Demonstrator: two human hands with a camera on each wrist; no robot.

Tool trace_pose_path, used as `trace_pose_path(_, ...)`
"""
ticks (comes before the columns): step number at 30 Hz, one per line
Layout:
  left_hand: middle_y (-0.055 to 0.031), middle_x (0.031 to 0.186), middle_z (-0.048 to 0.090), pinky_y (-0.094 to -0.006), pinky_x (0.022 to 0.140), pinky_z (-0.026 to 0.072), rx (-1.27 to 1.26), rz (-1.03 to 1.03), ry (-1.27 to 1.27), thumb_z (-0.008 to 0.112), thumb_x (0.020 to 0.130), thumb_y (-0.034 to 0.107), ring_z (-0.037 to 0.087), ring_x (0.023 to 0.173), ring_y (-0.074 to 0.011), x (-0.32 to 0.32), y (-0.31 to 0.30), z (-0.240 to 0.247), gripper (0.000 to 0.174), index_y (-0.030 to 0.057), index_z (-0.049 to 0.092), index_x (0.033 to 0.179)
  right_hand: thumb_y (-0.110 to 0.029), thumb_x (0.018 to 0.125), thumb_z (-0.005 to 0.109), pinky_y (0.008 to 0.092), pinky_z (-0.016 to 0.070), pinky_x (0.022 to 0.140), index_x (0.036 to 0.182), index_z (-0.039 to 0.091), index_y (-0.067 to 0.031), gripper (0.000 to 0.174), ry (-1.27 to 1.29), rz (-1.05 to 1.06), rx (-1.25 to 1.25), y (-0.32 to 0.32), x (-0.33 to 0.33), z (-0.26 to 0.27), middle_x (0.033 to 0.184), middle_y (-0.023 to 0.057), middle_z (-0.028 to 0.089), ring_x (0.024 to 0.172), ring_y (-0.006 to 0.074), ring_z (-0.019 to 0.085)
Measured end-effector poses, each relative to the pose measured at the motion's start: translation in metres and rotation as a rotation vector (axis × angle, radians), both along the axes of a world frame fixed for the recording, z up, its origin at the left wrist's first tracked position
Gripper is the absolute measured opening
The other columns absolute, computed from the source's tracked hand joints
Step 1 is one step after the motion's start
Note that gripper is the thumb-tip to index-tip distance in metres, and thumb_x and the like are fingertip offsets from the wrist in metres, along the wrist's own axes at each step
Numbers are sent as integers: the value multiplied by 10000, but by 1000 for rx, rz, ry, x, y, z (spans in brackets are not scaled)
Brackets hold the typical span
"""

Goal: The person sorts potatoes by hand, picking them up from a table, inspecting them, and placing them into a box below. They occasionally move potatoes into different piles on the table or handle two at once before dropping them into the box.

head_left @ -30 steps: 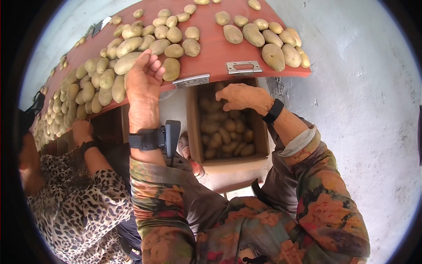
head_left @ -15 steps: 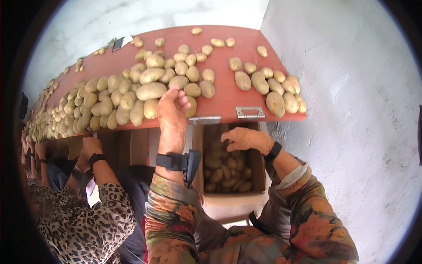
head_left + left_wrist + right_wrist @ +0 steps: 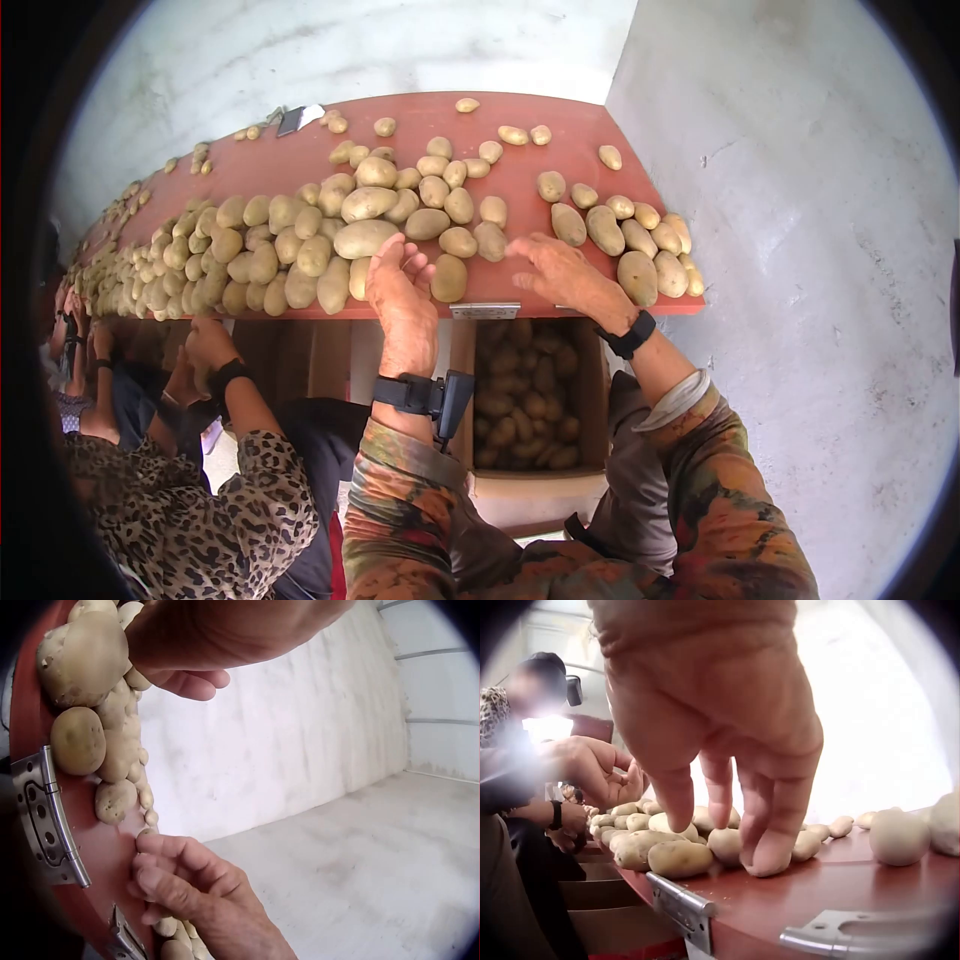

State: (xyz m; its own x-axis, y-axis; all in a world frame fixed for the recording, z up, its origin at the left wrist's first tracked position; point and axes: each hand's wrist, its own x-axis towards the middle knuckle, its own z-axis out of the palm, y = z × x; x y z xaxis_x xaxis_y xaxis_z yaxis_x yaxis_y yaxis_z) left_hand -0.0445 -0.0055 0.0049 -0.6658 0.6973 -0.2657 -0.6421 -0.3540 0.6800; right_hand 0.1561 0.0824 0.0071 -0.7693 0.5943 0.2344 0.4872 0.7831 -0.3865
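Potatoes cover much of the red table [image 3: 560, 112], in a large pile at the left and a smaller group [image 3: 605, 230] at the right. The left hand [image 3: 402, 295], fingers loosely bent, is at the pile's near edge beside a long potato [image 3: 365, 239]; no potato shows in its grasp. Between pile and group, the right hand [image 3: 572, 275] hovers over the table, fingers spread and pointing left, near a potato [image 3: 490, 241]. In the right wrist view the right hand [image 3: 720, 727] points its fingers down in front of the potatoes, holding nothing visible.
Below the table edge stands a cardboard box [image 3: 592, 400] with potatoes inside. Metal hinges [image 3: 485, 311] sit on the edge. Another person in a leopard-print top [image 3: 215, 510] is at the left; a dark phone-like object [image 3: 290, 121] lies at the back. A wall [image 3: 790, 250] borders the right.
The right hand has risen from above the box to over the table, its fingers spreading. The left hand stays by the pile's near edge. The head view has shifted.
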Motion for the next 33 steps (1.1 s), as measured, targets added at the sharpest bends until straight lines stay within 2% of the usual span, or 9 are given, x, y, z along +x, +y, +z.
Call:
trace_pose_path(2, -20, 834, 584, -245, 587, 499, 5, 18, -2, 543, 895, 136, 564, 680, -104, -1, -1, 3, 223, 27, 575, 1087, -136, 793, 635, 442, 447, 852, 1144, 501, -54, 384, -23, -71, 18, 9, -13, 6, 1089, 184, 516, 1026, 369, 525)
trace_pose_path(6, -26, 824, 567, -243, 583, 482, -3, 36, -13, 522, 893, 118, 552, 684, -115, -2, -3, 7, 207, 22, 567, 1070, -134, 806, 614, 464, 449, 853, 1129, 508, -49, 350, -31, -105, 155, 19, -37, 4, 1095, 187, 513, 1036, 375, 522)
trace_pose_path(11, -26, 804, 566, -240, 557, 482, 9, 31, -26, 523, 893, 113, 553, 648, -110, -6, -2, 6, 194, 18, 565, 1057, -161, 806, 601, 489, 467, 826, 1107, 505, -53, 334, -327, -170, 122, 29, -69, -5, 1043, 195, 553, 989, 401, 551)
trace_pose_path(16, -21, 778, 569, -236, 540, 489, 16, 34, -32, 533, 891, 111, 558, 632, -106, -7, -2, 6, 183, 21, 567, 1047, -131, 771, 622, 497, 467, 814, 1113, 480, -64, 376, -201, -143, 158, 43, -73, -32, 1018, 210, 559, 965, 415, 556)
trace_pose_path(20, -20, 771, 569, -236, 540, 490, 28, 32, -36, 536, 890, 109, 560, 632, -106, -8, -2, 3, 180, 22, 568, 1044, -75, 722, 638, 468, 477, 814, 1088, 500, -50, 392, -156, -153, 134, 40, -69, -28, 1053, 207, 532, 979, 388, 555)
trace_pose_path(23, -21, 780, 570, -240, 545, 489, 31, 32, -41, 533, 889, 111, 558, 636, -109, -7, -3, 5, 188, 21, 568, 1049, -128, 709, 657, 478, 460, 829, 1136, 447, -67, 480, -224, -152, 39, 39, -57, -24, 1081, 218, 479, 1026, 415, 514)
trace_pose_path(27, -25, 818, 571, -247, 568, 485, 21, 13, -25, 522, 886, 115, 550, 663, -111, -3, -5, 7, 213, 20, 567, 1071, -133, 698, 653, 468, 458, 826, 1129, 465, -80, 473, -236, -178, -16, 22, -30, -16, 1078, 205, 474, 1013, 418, 521)
trace_pose_path(29, -28, 834, 571, -251, 580, 482, 17, 3, -25, 519, 885, 117, 546, 677, -112, -3, -5, 7, 222, 20, 567, 1079, -123, 706, 625, 489, 467, 796, 1047, 506, -57, 367, -305, -134, -10, 18, -15, -15, 1030, 236, 513, 933, 428, 552)
trace_pose_path(33, -17, 814, 578, -239, 588, 495, 19, -6, -26, 542, 891, 132, 554, 668, -101, -1, -4, 7, 205, 34, 570, 1069, -139, 698, 628, 484, 468, 794, 1088, 513, -68, 413, -400, -164, -66, 7, 7, -3, 1016, 231, 526, 951, 419, 553)
